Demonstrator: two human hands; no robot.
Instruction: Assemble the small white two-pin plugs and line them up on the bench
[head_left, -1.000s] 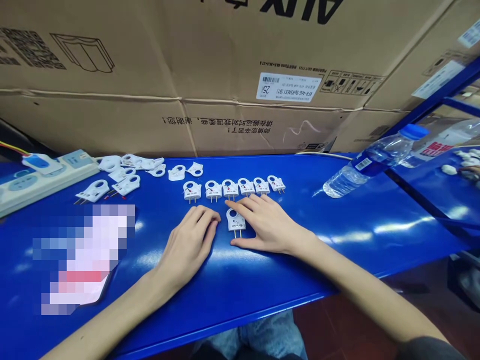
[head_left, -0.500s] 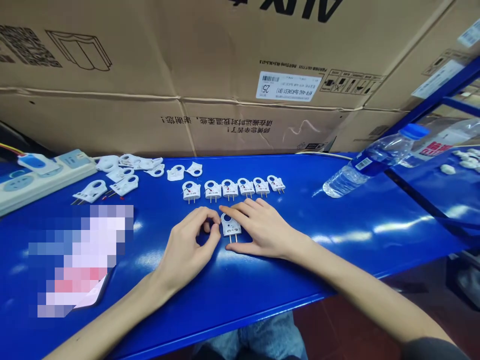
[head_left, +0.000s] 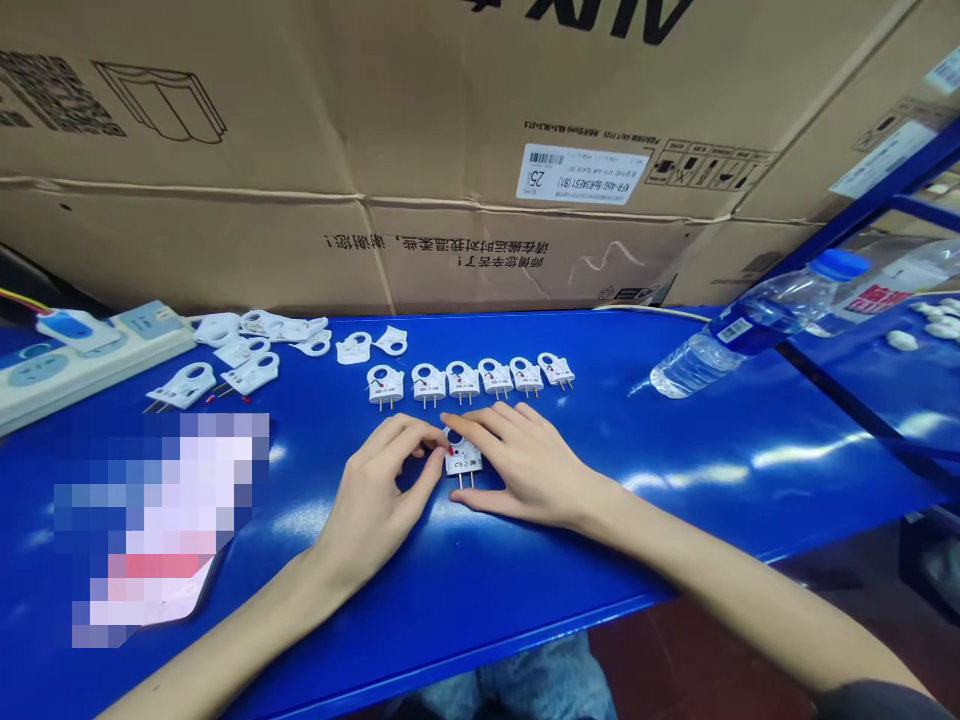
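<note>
A small white plug with two metal pins lies on the blue table between my hands. My left hand pinches its left edge with thumb and forefinger. My right hand lies over its right side, fingers resting on its top. Just beyond my fingers stands a row of several like white plugs, pins pointing towards me.
Loose white plug parts lie at the back left beside a white power strip. A blurred-out flat object lies at the left. A plastic water bottle lies on its side at the right. Large cardboard boxes wall the back.
My left hand rose from lying flat and closed thumb and forefinger on the plug's left edge. My right hand slid a little left onto the plug.
</note>
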